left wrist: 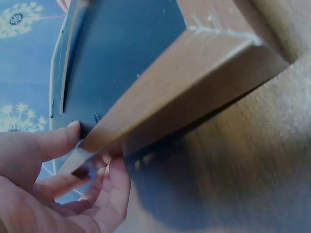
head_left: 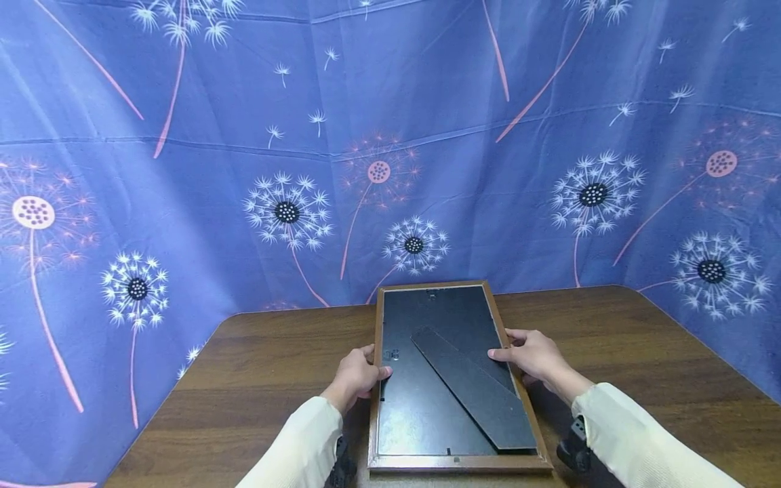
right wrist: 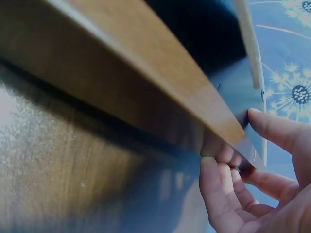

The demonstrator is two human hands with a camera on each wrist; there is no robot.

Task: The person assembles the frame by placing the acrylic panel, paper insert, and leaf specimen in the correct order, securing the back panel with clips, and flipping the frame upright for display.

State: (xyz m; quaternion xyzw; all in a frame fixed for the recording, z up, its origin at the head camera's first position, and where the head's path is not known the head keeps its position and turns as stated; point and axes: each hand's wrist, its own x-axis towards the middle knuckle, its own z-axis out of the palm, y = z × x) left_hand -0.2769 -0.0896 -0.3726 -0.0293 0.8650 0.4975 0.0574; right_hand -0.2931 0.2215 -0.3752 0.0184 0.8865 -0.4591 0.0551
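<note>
Gripping the picture frame (head_left: 459, 461) by its long edges, both hands' fingers (left wrist: 109, 187) clamp it above the table (head_left: 256, 366).

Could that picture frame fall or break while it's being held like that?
Maybe. Both hands, left hand and right hand, pinch only the side edges of the brown wooden picture frame, so it might slip onto the dark wooden table. Its black cardboard stand flap sticks out loose and could snag or bend.
</note>
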